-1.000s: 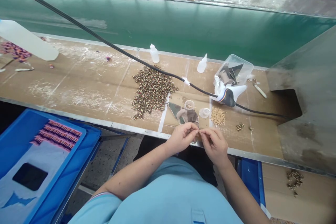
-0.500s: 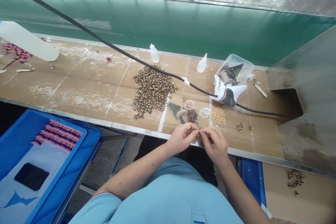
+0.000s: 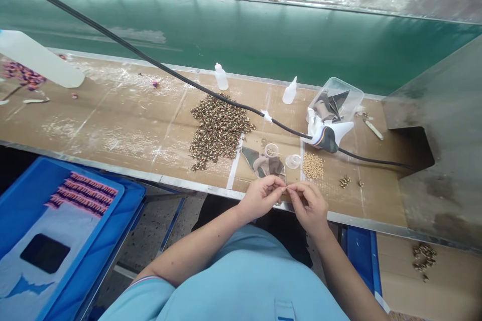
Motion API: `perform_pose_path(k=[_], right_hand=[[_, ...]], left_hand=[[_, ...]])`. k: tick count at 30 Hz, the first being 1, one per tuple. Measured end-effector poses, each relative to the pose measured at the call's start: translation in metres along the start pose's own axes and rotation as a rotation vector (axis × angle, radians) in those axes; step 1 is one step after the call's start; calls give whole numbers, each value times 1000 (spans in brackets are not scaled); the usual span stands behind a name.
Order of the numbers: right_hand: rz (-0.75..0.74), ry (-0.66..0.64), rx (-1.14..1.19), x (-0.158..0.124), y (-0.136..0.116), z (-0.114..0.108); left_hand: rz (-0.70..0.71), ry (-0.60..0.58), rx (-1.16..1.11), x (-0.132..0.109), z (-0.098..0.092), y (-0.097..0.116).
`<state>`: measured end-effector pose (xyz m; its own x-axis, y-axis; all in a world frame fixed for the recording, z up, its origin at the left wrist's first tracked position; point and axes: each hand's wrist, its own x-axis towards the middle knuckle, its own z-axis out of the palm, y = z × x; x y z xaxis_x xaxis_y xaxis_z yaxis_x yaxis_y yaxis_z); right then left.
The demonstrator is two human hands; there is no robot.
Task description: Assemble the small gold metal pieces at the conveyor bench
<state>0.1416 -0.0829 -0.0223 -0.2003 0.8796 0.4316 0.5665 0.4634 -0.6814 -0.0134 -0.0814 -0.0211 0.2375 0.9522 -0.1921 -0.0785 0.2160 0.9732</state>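
My left hand (image 3: 261,195) and my right hand (image 3: 309,205) meet at the near edge of the brown workbench (image 3: 124,120), fingertips pinched together on a tiny piece I cannot make out. Just beyond them lie a scrap of camouflage cloth (image 3: 263,164), two small clear cups (image 3: 271,150), and a little heap of tan beads (image 3: 313,165). A large heap of brown patterned beads (image 3: 217,129) lies to the left of the cloth.
A black cable (image 3: 150,61) crosses the bench to a white and black tool (image 3: 328,137). Two small white dropper bottles (image 3: 221,76) and a clear plastic box (image 3: 335,101) stand behind. Blue crates (image 3: 56,220) sit lower left. A green conveyor belt (image 3: 241,35) runs behind.
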Motion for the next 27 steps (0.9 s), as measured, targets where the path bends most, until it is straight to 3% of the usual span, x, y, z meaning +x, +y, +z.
perform_pose_path(k=[10, 18, 27], right_hand=[[14, -23, 25, -1, 1, 0], [19, -3, 1, -1, 1, 0], [-44, -43, -43, -1, 2, 1]], left_hand=[[-38, -4, 58, 0, -1, 0], [135, 69, 276, -3, 1, -5], [190, 105, 410, -4, 3, -5]])
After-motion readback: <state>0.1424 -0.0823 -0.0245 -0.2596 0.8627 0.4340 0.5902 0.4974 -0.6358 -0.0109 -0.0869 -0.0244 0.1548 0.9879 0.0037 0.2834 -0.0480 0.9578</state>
